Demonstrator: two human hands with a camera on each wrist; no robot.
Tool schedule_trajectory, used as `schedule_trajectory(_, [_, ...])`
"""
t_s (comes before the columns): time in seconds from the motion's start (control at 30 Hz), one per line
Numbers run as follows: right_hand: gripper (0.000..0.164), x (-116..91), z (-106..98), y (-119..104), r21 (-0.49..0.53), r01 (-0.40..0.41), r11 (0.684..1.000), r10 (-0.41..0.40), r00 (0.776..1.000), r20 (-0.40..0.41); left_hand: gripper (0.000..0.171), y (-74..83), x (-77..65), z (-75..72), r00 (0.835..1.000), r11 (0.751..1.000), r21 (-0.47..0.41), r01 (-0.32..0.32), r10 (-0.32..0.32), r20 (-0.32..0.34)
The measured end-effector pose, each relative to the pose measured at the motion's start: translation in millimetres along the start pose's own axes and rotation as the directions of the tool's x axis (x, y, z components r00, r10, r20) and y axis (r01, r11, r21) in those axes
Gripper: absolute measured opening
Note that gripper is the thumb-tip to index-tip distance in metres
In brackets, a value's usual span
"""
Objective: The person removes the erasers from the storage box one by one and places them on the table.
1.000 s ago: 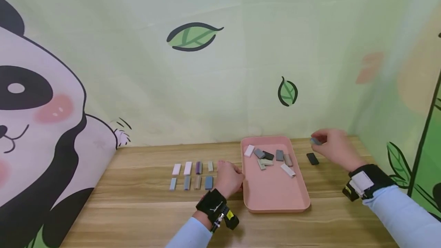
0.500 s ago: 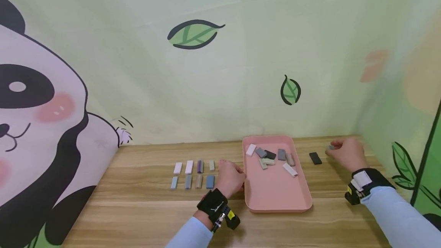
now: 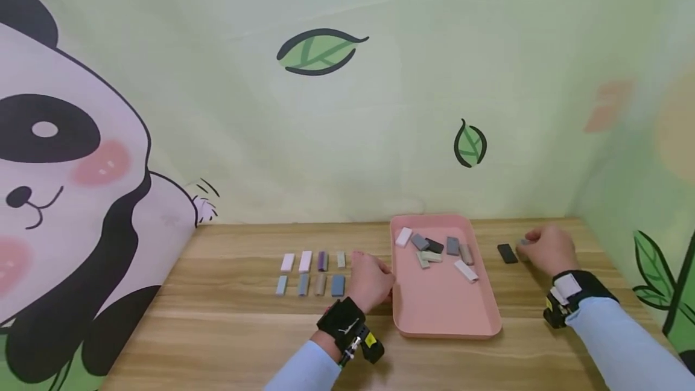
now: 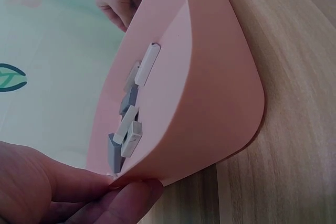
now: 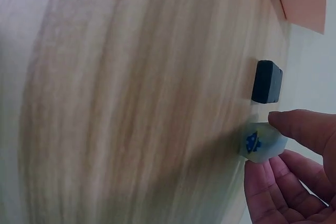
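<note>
My left hand (image 3: 371,282) pinches the left rim of a pink tray (image 3: 442,318); in the left wrist view its thumb and fingers (image 4: 137,199) grip the tray wall. Inside the tray lie several small blocks, among them a white block (image 3: 466,271) and a dark grey block (image 3: 452,245). Right of the tray, my right hand (image 3: 549,251) holds a small pale block (image 5: 264,142) between thumb and fingertips, low at the wooden table. A blue and yellow print shows on that block's end. Beside it lies a black block (image 3: 507,253) on the table.
Left of the left hand, several small blocks stand in two rows, with a blue block (image 3: 338,285) and a purple block (image 3: 323,261) among them. A printed cloth backdrop (image 3: 412,89) rises behind the wooden table (image 3: 244,330).
My right hand has moved right and down with the pale block, from above the black block to the table beside it. The left hand keeps its grip on the tray. The head view has shifted slightly.
</note>
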State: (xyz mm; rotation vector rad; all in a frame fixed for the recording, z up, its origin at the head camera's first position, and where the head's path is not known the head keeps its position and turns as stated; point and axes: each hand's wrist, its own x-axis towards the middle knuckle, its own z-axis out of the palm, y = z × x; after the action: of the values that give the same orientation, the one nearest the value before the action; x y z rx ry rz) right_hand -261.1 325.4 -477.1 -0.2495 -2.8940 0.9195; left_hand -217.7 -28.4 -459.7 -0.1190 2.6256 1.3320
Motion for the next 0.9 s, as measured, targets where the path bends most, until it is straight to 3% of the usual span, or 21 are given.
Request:
schedule_trajectory(0.4, [0.039, 2, 9, 3, -0.052, -0.002, 0.999, 0.002, 1.000, -0.013, 0.014, 0.4, -3.5, -1.8, 1.000, 1.000, -0.009, 0.011, -0.010, 0.009])
schedule_trajectory(0.7, [0.047, -6, 1, 2, -0.068, -0.003, 0.998, 0.001, 1.000, -0.024, 0.014, 0.8, -1.4, 0.9, 1.000, 1.000, 0.023, 0.000, 0.000, 0.008])
schedule_trajectory(0.9, [0.053, -11, -11, -24, -0.112, 0.067, 0.991, -0.072, 0.996, -0.043, 0.014, -1.9, -1.4, 1.2, 1.000, 1.000, 0.002, -0.003, 0.003, -0.005])
